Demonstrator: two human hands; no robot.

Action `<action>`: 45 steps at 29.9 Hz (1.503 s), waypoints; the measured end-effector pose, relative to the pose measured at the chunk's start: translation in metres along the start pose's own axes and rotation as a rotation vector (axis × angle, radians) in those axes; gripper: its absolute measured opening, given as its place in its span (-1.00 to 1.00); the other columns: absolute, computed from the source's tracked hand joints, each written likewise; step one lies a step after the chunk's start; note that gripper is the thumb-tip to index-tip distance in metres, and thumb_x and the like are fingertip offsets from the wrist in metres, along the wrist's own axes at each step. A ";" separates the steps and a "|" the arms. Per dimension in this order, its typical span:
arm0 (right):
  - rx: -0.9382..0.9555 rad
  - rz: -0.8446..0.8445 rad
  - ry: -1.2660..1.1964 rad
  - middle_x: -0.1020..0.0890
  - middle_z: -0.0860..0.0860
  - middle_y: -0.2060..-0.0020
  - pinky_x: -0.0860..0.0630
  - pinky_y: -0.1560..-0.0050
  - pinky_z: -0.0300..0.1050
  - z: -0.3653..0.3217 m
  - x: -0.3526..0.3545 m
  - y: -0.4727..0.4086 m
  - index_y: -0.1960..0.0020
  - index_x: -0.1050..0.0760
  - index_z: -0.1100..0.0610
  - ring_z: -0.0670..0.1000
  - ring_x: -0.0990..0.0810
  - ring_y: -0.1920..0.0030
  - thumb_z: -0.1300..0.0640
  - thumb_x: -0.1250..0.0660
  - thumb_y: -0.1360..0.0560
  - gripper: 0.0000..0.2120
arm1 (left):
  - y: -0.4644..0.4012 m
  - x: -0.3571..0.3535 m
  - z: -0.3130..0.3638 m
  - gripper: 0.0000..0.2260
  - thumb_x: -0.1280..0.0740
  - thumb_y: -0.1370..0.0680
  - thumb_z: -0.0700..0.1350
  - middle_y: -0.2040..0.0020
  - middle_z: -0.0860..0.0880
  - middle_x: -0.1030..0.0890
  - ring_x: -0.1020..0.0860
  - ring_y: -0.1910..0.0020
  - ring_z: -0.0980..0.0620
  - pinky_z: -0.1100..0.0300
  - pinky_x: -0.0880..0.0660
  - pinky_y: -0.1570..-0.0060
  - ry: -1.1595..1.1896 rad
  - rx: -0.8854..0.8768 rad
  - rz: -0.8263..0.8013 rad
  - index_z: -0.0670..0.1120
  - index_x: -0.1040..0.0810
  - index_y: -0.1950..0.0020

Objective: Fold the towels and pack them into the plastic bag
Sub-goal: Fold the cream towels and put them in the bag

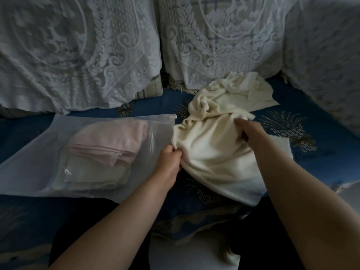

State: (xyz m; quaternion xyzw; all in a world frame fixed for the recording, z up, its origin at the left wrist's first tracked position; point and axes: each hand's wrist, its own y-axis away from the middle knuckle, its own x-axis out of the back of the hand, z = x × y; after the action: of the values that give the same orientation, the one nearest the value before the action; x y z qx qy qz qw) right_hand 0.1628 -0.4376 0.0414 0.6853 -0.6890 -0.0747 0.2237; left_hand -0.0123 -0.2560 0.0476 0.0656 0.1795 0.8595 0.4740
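Folding is under way: our left hand (171, 158) and right hand (246, 129) each pinch the cream towel (210, 152); next, spread it flat beside the plastic bag (39, 164)

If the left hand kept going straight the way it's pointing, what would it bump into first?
Probably the cream towel itself: the left hand already grips its edge and points up and to the right, into it. Depth is hard to judge.
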 end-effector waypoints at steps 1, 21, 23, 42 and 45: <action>0.062 0.014 -0.051 -0.58 0.10 0.06 -0.55 -0.04 0.00 -0.004 0.003 0.005 -0.19 -0.49 0.22 0.10 -0.55 0.03 -0.02 -0.41 -0.39 -0.54 | 0.002 -0.001 0.006 -0.76 -0.14 -0.60 -0.32 0.03 -0.10 -0.60 -0.56 0.01 -0.03 0.00 -0.49 -0.13 0.082 -0.006 -0.001 -0.05 -0.52 0.08; 0.600 0.302 -0.237 -0.50 0.02 0.31 -0.47 0.28 -0.11 -0.149 0.122 0.138 -0.04 -0.59 0.23 0.00 -0.46 0.28 0.01 -0.36 -0.48 -0.70 | 0.035 0.016 0.215 -0.79 -0.27 -0.57 -0.03 0.28 0.02 -0.48 -0.44 0.22 0.06 0.16 -0.41 0.14 0.182 -0.686 0.181 0.01 -0.54 0.26; 0.671 0.378 -0.136 -0.56 0.00 0.24 -0.53 0.25 -0.09 -0.161 0.131 0.147 -0.09 -0.57 0.19 -0.01 -0.53 0.24 0.00 -0.36 -0.47 -0.70 | 0.040 0.018 0.224 -0.81 -0.24 -0.58 -0.06 0.28 0.04 -0.44 -0.41 0.26 0.09 0.18 -0.38 0.19 0.151 -0.709 0.197 0.05 -0.52 0.23; 0.744 0.335 0.631 -0.47 0.01 0.41 -0.32 0.33 -0.16 -0.166 0.146 0.148 0.14 -0.57 0.19 -0.01 -0.42 0.38 0.06 -0.35 -0.49 -0.81 | 0.033 0.026 0.227 -0.82 -0.34 -0.54 -0.04 -0.01 -0.03 -0.62 -0.57 0.02 -0.05 0.14 -0.45 0.05 -0.768 -0.852 0.475 -0.05 -0.62 -0.09; 0.717 0.334 0.125 -0.48 0.00 0.40 -0.44 0.28 -0.15 -0.161 0.143 0.134 0.08 -0.58 0.27 0.00 -0.47 0.32 0.08 -0.37 -0.48 -0.78 | 0.021 0.010 0.240 -0.87 -0.30 -0.56 -0.07 -0.06 -0.12 -0.53 -0.53 0.00 -0.10 0.12 -0.42 0.04 -0.742 -0.976 0.504 -0.11 -0.56 -0.01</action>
State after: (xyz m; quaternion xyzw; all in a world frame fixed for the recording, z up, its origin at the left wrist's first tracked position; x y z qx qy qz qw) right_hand 0.1129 -0.5384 0.2687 0.6019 -0.7583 0.2496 0.0209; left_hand 0.0335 -0.1982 0.2768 0.1751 -0.4265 0.8471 0.2642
